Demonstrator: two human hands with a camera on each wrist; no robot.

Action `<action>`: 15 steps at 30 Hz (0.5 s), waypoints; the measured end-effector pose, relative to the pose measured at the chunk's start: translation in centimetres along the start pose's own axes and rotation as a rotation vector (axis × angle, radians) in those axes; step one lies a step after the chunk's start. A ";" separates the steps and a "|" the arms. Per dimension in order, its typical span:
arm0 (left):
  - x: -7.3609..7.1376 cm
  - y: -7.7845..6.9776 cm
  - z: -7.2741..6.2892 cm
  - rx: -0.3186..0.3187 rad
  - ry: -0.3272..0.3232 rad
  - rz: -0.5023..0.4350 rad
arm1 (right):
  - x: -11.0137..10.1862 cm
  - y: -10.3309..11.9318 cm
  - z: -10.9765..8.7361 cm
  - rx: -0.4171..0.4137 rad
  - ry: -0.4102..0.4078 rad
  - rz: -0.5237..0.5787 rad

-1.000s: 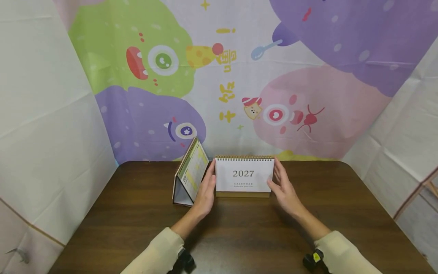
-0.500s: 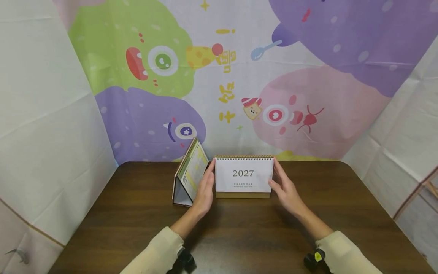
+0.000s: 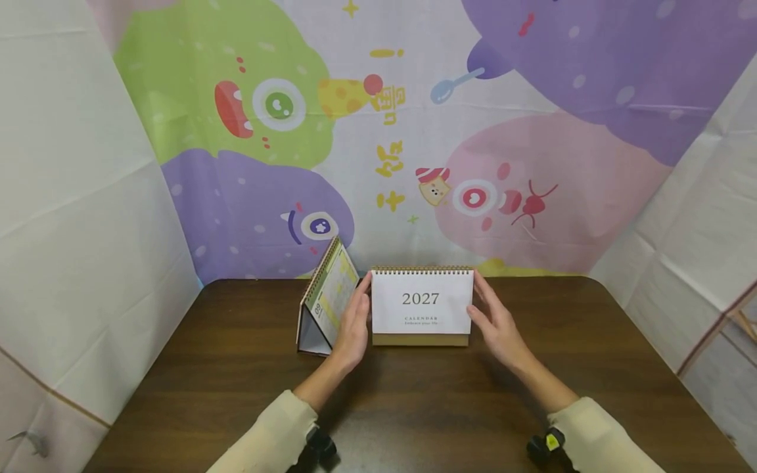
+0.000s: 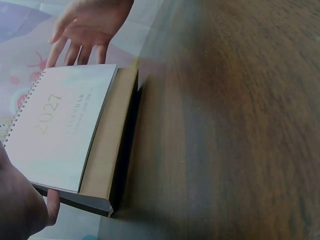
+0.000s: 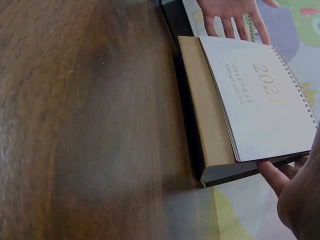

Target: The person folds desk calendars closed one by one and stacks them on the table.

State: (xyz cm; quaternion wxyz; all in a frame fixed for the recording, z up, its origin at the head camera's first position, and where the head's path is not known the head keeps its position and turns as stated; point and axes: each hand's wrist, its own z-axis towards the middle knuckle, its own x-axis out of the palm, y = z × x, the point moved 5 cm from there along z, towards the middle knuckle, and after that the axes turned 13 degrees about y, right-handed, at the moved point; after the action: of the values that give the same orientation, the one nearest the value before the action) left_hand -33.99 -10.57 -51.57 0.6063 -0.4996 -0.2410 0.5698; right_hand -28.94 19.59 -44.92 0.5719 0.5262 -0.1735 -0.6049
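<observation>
While the person's two bare hands flanked it, a white desk calendar (image 3: 422, 309) printed "2027", with a gold-coloured wire spiral along its top and a kraft-brown base (image 3: 420, 339), stood tent-fashion toward the far edge of the dark brown wood-grained surface (image 3: 402, 407). The left hand (image 3: 353, 328) was spread, its fingers straight against the calendar's left end; the right hand (image 3: 499, 332) was likewise spread at the right end, its thumb at the page's edge. Just beside the left hand, a second tent-shaped desk calendar (image 3: 332, 295), its green and yellow page marked "09", stood turned at an angle. Cream sleeves (image 3: 269, 427) covered the forearms, and a white cloth backdrop (image 3: 378, 246) printed with cartoon monsters hung behind the surface.
</observation>
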 end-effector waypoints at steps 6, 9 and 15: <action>-0.2 -0.1 0.2 -0.055 -0.006 -0.012 | -0.3 0.1 0.0 0.009 -0.023 0.054; -0.2 -0.3 0.2 -0.074 -0.011 -0.003 | -0.4 0.0 -0.1 0.004 -0.031 0.062; -0.4 -1.2 0.3 -0.083 -0.012 0.064 | -0.4 0.0 -0.1 -0.025 -0.039 0.087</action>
State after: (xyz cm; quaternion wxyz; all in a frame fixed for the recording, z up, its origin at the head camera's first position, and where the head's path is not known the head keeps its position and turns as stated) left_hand -33.76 -10.72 -50.25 0.5652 -0.5283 -0.2516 0.5815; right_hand -28.96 19.98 -44.76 0.6009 0.4991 -0.1997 -0.5916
